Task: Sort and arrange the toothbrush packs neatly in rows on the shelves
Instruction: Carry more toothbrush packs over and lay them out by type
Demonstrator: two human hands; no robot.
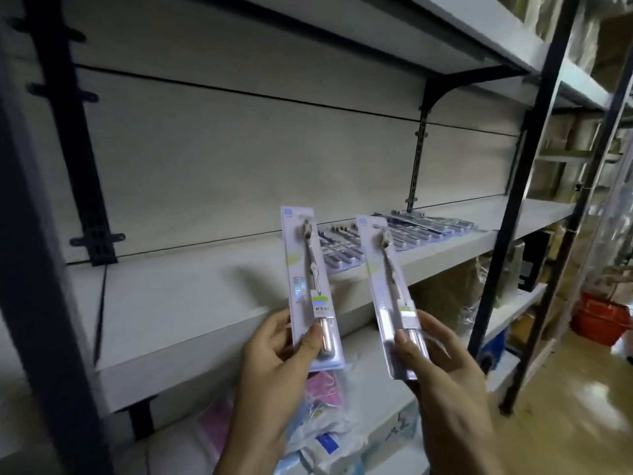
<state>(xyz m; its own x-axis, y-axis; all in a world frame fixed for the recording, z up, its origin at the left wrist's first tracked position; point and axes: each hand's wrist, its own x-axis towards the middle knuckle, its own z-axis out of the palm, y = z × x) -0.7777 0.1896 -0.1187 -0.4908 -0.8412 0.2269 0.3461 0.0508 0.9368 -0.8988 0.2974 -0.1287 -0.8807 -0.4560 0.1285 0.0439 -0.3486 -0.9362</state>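
Note:
My left hand (274, 365) grips the lower end of a pale blue toothbrush pack (308, 269), held upright in front of the white shelf (191, 296). My right hand (442, 375) pinches the bottom of a second, similar toothbrush pack (383, 269), tilted slightly left. Both packs hang in the air just before the shelf's front edge. Further right on the same shelf, several toothbrush packs lie flat in a row (404, 234), side by side against the back.
Black uprights (534, 186) and brackets frame the shelf. A lower shelf holds pink and blue packets in plastic bags (325, 406). A red basket (603, 320) stands on the floor at right. More stocked shelving lies beyond.

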